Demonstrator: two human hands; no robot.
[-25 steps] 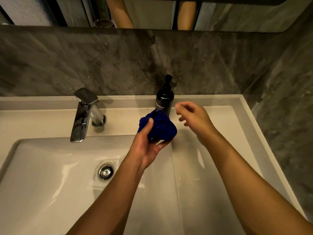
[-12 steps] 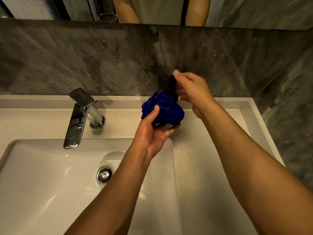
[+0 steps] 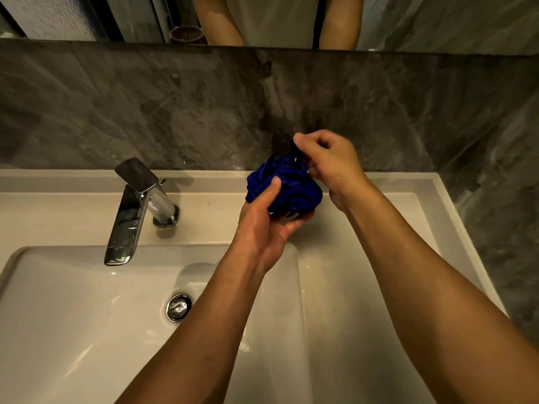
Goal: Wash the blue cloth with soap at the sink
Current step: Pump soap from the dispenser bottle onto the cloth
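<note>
My left hand [image 3: 262, 225] cups the bunched blue cloth [image 3: 287, 188] from below, thumb pressed on its front. The cloth sits right in front of the black soap pump bottle [image 3: 295, 153], hiding nearly all of it; only a dark sliver of the pump neck shows. My right hand [image 3: 329, 164] rests on top of the pump head, fingers curled over it, just above and behind the cloth. The white sink basin [image 3: 87, 316] lies below and to the left.
A chrome faucet [image 3: 134, 208] stands on the sink deck at the left, with the drain plug [image 3: 179, 307] in the basin below. A dark marble wall rises behind the sink and at the right. A mirror runs along the top.
My right hand rose from beside the cloth onto the pump head. My left hand lifted the cloth up in front of the bottle, which is now almost hidden.
</note>
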